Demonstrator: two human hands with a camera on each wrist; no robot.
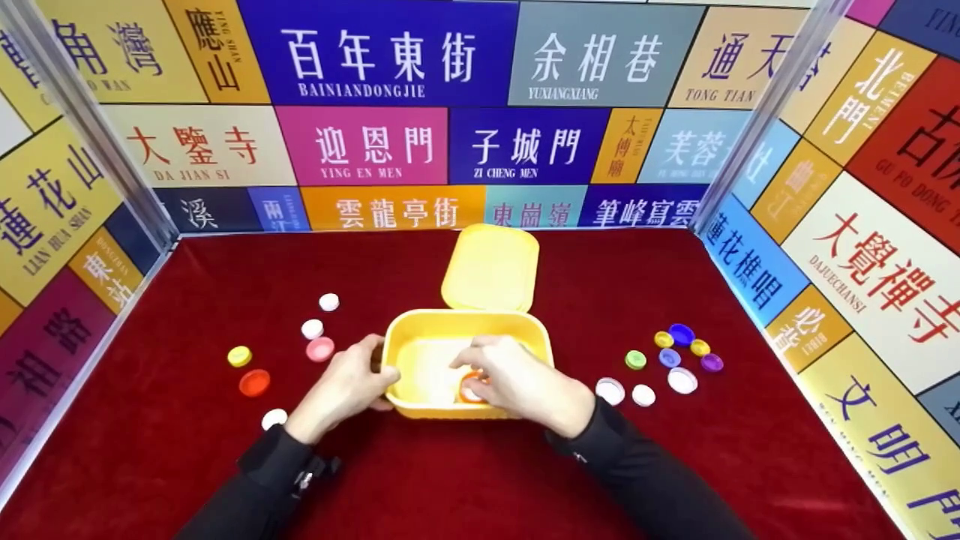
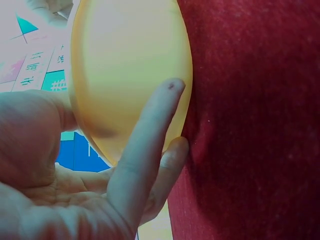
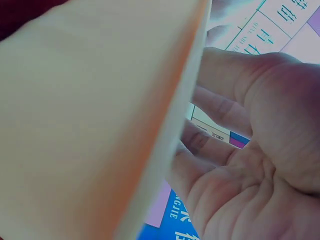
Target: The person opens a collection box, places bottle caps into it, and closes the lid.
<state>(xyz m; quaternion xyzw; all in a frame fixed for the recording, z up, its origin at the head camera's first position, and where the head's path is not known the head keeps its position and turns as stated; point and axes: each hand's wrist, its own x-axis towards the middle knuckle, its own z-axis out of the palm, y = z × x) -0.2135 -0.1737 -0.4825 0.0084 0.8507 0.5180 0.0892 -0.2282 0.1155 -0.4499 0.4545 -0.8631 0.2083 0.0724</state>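
A yellow plastic box [image 1: 466, 412], without its lid, stands on the red cloth. My left hand [image 1: 346, 386] grips its left end, thumb over the rim and fingers along the outside; the left wrist view shows these fingers [image 2: 145, 150] against the wall. Over the right rim, my right hand [image 1: 525, 379] reaches into the box with loosely bent fingers. Beneath its thumb lies an orange-rimmed round cap [image 1: 466, 390], partly covered. In the right wrist view the box wall [image 3: 90, 125] hides the fingertips of the right hand [image 3: 240, 150].
A yellow lid [image 1: 491, 266] lies behind the box. To the left are loose caps, among them a red cap [image 1: 255, 382], a pink cap [image 1: 320, 349] and a yellow cap [image 1: 239, 355]. Several more, including a blue cap [image 1: 681, 334], lie at right. Printed panels enclose the cloth.
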